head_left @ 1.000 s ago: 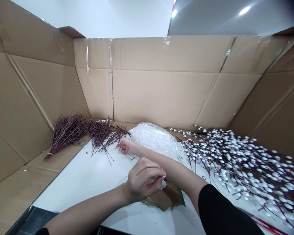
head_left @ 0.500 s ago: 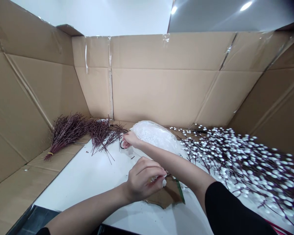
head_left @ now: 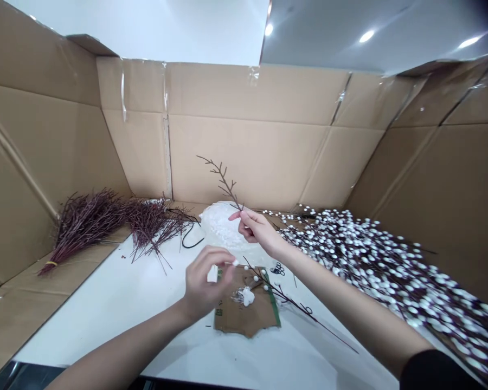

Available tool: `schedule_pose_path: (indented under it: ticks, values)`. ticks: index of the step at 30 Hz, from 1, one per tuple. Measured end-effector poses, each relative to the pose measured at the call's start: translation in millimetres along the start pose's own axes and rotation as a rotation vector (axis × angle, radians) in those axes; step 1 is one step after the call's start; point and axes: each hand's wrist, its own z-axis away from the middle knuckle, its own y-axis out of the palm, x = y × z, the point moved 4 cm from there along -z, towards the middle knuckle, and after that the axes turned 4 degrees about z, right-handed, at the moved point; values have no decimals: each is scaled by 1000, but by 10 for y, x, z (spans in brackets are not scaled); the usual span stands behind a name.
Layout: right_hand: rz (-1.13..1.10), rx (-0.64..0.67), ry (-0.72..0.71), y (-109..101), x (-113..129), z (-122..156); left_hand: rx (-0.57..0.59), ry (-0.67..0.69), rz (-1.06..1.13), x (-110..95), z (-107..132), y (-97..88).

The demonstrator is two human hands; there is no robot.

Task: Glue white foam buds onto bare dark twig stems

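My right hand (head_left: 260,232) pinches the lower end of a bare brown twig (head_left: 223,180), which points up and left in front of the cardboard wall. Lower and to the left, my left hand (head_left: 207,283) holds a small white berry (head_left: 235,263) between thumb and fingertips. Beneath the hands a piece of cardboard (head_left: 250,319) lies on the white table, with a white blob (head_left: 248,296) on it that I cannot identify. A branch with several white berries (head_left: 287,297) rests partly over the cardboard's right edge.
A clear bag of white berries (head_left: 219,225) sits at the back. Bare twig bundles (head_left: 91,219) lie at the left, near a black cord (head_left: 192,245). Many white-berried branches (head_left: 361,254) fill the right side. Cardboard walls (head_left: 244,157) enclose the table (head_left: 117,303).
My right hand has come back from the left-hand twigs, bringing a bare twig up. My left hand has shifted left in the picture, and the view has turned rightward, showing more cardboard and the berried branch.
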Motion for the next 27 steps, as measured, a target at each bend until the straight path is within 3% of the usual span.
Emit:
schedule_pose_path:
  ticks: [3, 6, 9, 14, 27]
  values:
    - [-143, -102, -57, -94, -149, 344, -129, -323, 111, 222, 27, -27]
    - [-256, -106, -55, -27, -294, 600, -233, -663, 253, 413, 115, 5]
    - [-294, -110, -12, 103, -368, 736, -259, -864, 403, 490, 194, 74]
    - [-307, -88, 28, 252, -385, 834, -211, -965, 545, 494, 246, 163]
    - [-238, -89, 49, 230, -506, 947, -181, -1145, 675, 525, 317, 268]
